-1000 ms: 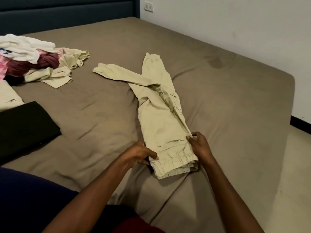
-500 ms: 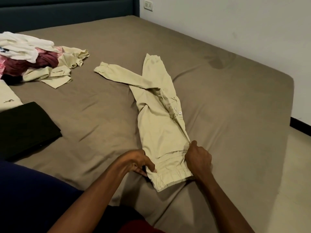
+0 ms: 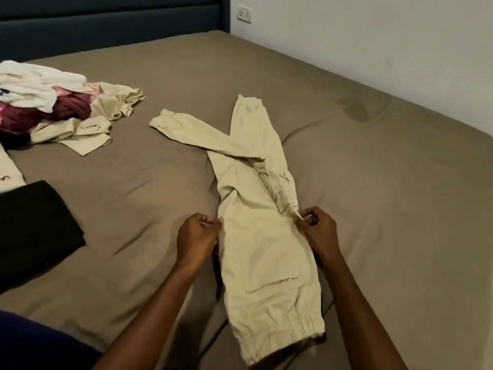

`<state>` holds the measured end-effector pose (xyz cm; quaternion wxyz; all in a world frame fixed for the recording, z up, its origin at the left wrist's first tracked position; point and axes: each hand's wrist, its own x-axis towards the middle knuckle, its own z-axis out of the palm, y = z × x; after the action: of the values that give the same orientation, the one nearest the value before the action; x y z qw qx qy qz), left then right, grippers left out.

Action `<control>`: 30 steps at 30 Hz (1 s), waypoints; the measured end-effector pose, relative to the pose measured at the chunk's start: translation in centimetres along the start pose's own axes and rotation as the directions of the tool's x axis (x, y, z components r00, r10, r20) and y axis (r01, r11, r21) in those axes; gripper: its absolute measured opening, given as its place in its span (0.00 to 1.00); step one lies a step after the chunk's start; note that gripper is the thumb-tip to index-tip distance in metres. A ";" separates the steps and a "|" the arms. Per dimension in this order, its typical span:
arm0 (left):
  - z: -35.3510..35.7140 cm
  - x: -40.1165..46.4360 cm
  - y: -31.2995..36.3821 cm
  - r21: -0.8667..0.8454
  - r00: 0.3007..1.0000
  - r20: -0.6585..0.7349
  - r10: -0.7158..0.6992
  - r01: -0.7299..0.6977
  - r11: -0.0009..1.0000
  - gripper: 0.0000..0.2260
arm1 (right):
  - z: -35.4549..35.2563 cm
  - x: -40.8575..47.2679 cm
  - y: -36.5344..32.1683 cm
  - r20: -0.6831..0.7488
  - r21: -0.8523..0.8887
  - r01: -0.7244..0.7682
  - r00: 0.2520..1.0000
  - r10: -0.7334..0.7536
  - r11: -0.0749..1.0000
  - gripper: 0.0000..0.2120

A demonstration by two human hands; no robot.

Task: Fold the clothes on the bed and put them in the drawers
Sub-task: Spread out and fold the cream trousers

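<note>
A pair of beige cargo trousers lies lengthwise on the brown bed, elastic waistband nearest me and the two legs crossed at the far end. My left hand pinches the trousers' left edge about halfway up. My right hand pinches the right edge beside the buttoned fly. Both sets of fingers are curled on the fabric.
A heap of unfolded clothes, white, maroon and beige, lies at the far left. A folded black garment and a folded cream one sit at the left edge. A white wall runs along the bed's right side, a dark headboard behind.
Both hands have moved from the waistband up the trousers' sides to the middle, and now pinch the edges there. The trousers lie slightly closer to me.
</note>
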<state>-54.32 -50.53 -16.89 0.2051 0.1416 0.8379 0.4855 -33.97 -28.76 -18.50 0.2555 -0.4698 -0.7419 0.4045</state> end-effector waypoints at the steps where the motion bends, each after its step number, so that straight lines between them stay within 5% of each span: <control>1: 0.1 1.0 0.2 -0.041 0.999 -0.042 0.022 -0.024 0.999 0.09 | 0.2 1.9 -0.8 0.034 0.091 -0.003 0.999 0.000 0.996 0.08; 6: 0.5 6.8 -0.6 -0.080 0.991 -0.118 0.060 -0.070 0.994 0.01 | 2.3 10.6 -4.6 0.298 0.052 0.149 0.941 -0.158 0.988 0.14; 10: 1.1 11.1 1.2 -0.192 0.991 -0.131 -0.016 -0.009 0.981 0.06 | 5.6 19.7 -6.5 0.305 -0.174 0.267 0.930 -0.205 0.948 0.14; 14: 1.8 15.7 3.0 -0.354 0.990 -0.109 -0.094 0.050 0.934 0.07 | 9.5 25.4 -5.9 0.413 0.035 0.234 0.882 -0.227 0.972 0.12; 19: 2.9 23.4 4.9 -0.293 0.972 -0.227 -0.058 -0.011 0.956 0.11 | 11.1 27.8 -2.2 0.310 0.319 0.194 0.903 -0.295 0.928 0.05; 23: 4.3 32.3 8.7 -0.519 0.934 -0.225 -0.278 0.127 0.845 0.18 | 11.3 27.8 -1.7 0.266 0.370 0.255 0.892 -0.365 0.893 0.10; 26: 4.7 38.7 10.8 -0.670 0.863 -0.248 -0.440 0.175 0.721 0.14 | 11.4 28.0 -1.8 0.230 0.387 0.296 0.886 -0.403 0.873 0.12; 30: 5.7 43.5 12.6 -0.479 0.803 -0.500 -0.323 0.054 0.876 0.22 | 11.8 28.0 -1.3 0.120 0.328 0.424 0.868 -0.482 0.844 0.11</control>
<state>-89.16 -21.07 -17.40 0.0224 -0.1455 0.7376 0.6590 -55.55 -8.01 -23.80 0.3355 -0.1950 -0.7858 0.4816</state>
